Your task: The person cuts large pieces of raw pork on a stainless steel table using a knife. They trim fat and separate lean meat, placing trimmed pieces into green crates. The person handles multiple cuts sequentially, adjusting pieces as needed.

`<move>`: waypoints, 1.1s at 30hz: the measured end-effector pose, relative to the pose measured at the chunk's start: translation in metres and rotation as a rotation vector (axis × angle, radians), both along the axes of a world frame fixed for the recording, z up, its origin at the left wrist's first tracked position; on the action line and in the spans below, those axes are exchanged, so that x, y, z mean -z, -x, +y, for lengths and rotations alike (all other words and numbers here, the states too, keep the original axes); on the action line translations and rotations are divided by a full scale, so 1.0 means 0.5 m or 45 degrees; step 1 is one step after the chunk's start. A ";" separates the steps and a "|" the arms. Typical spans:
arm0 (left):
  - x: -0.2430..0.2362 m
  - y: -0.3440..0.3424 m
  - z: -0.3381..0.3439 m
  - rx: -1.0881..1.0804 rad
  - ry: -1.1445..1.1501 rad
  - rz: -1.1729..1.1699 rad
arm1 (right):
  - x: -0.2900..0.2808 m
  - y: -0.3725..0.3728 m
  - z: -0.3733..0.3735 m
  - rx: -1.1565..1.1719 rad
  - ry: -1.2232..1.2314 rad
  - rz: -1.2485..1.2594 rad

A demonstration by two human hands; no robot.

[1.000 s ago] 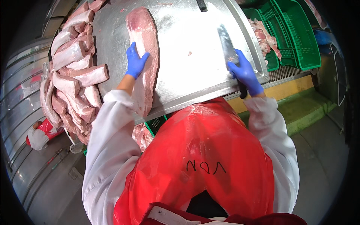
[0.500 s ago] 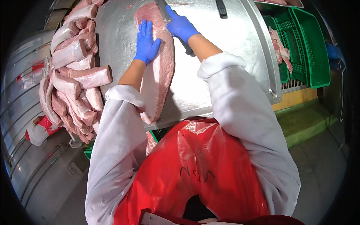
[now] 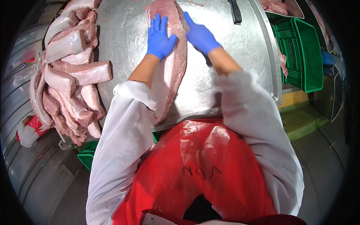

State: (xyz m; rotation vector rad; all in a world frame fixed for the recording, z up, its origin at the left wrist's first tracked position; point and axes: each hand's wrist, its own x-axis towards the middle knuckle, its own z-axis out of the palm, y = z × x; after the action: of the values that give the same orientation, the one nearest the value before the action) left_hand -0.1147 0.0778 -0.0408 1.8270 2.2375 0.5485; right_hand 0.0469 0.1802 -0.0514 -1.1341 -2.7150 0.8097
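Observation:
A long pink slab of pork (image 3: 170, 82) lies lengthwise on the metal table, one narrow end toward me. My left hand (image 3: 160, 40), in a blue glove, rests flat on its upper part with the fingers stretched out. Just right of the slab's edge, my gloved right hand (image 3: 202, 37) is closed round a knife, its index finger laid forward. The dark end of the knife's handle (image 3: 207, 60) shows below the palm. The blade is mostly hidden by the hand and hard to make out against the slab's edge.
Several cut meat pieces (image 3: 78, 73) are heaped along the left side. A second black-handled knife (image 3: 235, 12) lies at the far right of the metal table (image 3: 228, 41). Beyond its raised right rim stand a green crate (image 3: 313, 56) and a tray of meat (image 3: 294, 9).
My right hand has drawn back toward me and to the right relative to my left hand. My left hand stays flat on the slab. The whole view has shifted a little.

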 end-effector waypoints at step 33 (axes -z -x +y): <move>-0.004 0.002 -0.189 -0.093 0.027 0.016 | -0.037 -0.089 -0.126 0.217 0.567 0.271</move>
State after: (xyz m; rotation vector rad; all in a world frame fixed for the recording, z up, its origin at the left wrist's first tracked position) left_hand -0.1159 -0.0165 -0.0386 1.7495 2.3170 0.5249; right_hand 0.0915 0.1169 -0.0329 -1.2447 -2.2898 1.4592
